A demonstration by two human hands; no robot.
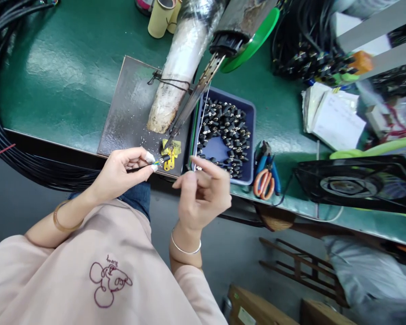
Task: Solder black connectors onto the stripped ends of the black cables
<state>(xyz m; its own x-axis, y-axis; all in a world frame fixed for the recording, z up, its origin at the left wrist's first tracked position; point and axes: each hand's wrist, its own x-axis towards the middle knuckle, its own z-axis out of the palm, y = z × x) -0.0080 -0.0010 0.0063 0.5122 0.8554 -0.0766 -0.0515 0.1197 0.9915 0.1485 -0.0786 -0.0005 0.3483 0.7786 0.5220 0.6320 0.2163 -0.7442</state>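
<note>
My left hand (128,169) pinches the end of a black cable between thumb and fingertips, which wear white finger covers. Short coloured wires (158,161) stick out of the cable toward a small black connector (165,158) at the yellow jig (169,159). Just above that jig is the tip of a soldering iron (192,97), pointing down. My right hand (203,189) is beside it, fingers curled and the index finger reaching left. A thin pale strand, apparently solder wire (200,124), runs down between its thumb and index finger; the fingertip contact is partly hidden.
A blue tray (252,135) holds many black connectors. Pliers and cutters (265,176) lie right of it, near a black fan (355,183). A wrapped duct (176,76) slants over the dark board (122,108). Black cables (37,164) hang at the left edge.
</note>
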